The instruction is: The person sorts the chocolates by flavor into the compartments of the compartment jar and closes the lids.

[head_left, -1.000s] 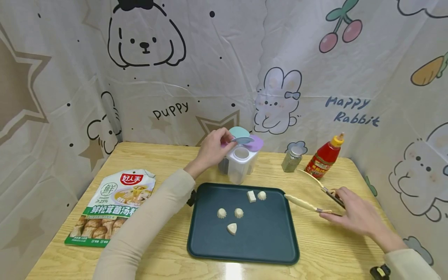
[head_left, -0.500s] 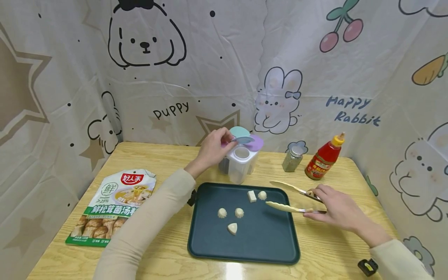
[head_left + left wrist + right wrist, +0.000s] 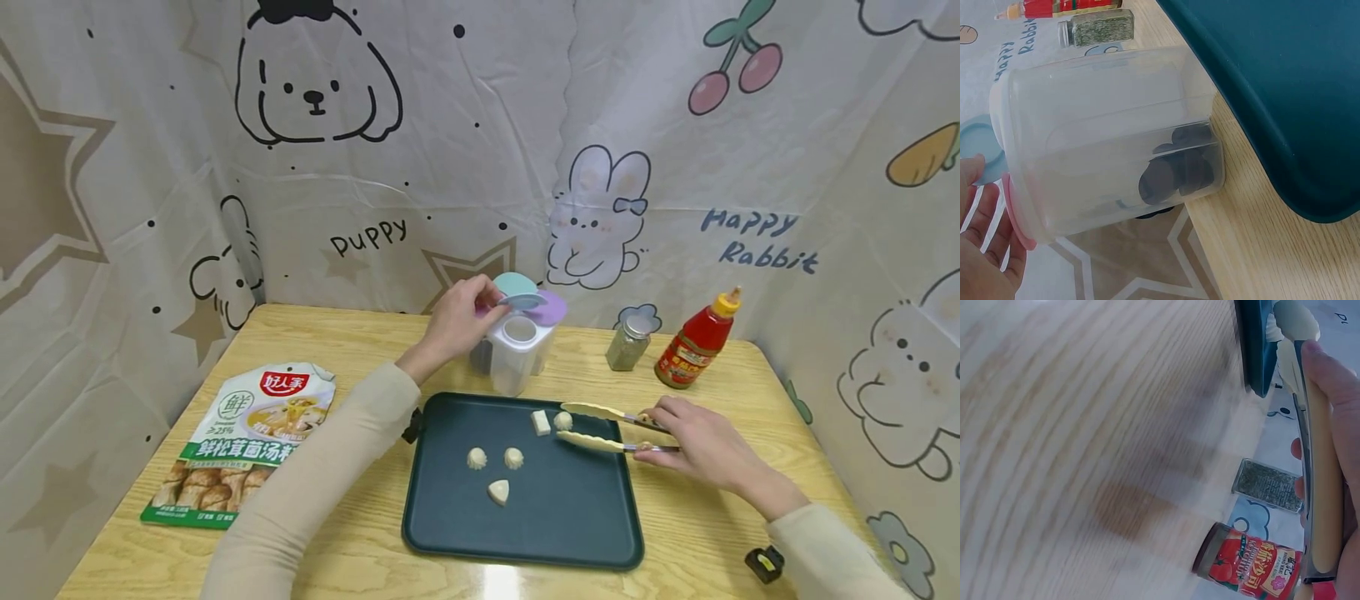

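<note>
A dark teal tray [image 3: 525, 521] lies on the wooden table and carries several small pale dough pieces. My right hand [image 3: 686, 442] grips cream tongs [image 3: 600, 425], whose open tips stand on either side of a round piece [image 3: 562, 420] near the tray's far edge, beside a square piece [image 3: 539, 422]. Behind the tray, my left hand [image 3: 491, 302] pinches the blue lid flap [image 3: 520, 298] of a clear compartment container [image 3: 517, 350]. In the left wrist view the container [image 3: 1110, 137] holds dark discs, and my fingers [image 3: 985, 250] are at its pink rim. The right wrist view shows the tongs [image 3: 1316, 456] in my hand.
A green soup packet [image 3: 243, 442] lies at the table's left. A glass spice jar [image 3: 628, 343] and a red sauce bottle [image 3: 693, 342] stand at the back right. Printed cloth walls close in the table on three sides.
My right hand has carried the tongs leftward from the table's right side over the tray, and their tips now bracket the round piece. My left hand has stayed at the lid.
</note>
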{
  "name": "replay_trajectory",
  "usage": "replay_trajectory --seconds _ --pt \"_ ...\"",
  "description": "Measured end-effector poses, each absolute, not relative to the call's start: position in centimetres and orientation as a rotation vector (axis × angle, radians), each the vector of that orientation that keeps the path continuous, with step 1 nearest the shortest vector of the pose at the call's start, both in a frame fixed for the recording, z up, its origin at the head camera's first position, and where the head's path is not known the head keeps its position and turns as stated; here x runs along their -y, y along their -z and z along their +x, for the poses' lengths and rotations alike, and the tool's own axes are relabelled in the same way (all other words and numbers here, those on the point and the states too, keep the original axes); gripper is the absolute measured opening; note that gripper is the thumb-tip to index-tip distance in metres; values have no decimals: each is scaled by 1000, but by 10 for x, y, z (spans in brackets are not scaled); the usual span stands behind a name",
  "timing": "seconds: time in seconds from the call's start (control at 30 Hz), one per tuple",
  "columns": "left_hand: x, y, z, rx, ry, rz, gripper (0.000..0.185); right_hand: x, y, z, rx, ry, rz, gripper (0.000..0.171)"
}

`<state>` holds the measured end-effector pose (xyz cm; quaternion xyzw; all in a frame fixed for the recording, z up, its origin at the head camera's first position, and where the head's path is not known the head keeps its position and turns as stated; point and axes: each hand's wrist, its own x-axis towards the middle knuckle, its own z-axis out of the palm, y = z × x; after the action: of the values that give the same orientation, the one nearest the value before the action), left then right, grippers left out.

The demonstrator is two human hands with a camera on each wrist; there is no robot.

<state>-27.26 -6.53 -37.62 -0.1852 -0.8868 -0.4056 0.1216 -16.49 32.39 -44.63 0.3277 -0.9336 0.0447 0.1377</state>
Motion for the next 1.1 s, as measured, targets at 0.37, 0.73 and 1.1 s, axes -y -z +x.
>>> replay_trajectory --seconds 0.37,0.73,1.1 --pt "65 378 -273 2575 1186 -540 18 -323 449 -165 2707 -134 974 39" --pt "66 378 -273 2567 1181 -555 18 -321 436 -160 2626 -158 935 40" --pt "65 378 -275 2562 1181 -557 17 -309 388 -177 2397 -179 993 78"
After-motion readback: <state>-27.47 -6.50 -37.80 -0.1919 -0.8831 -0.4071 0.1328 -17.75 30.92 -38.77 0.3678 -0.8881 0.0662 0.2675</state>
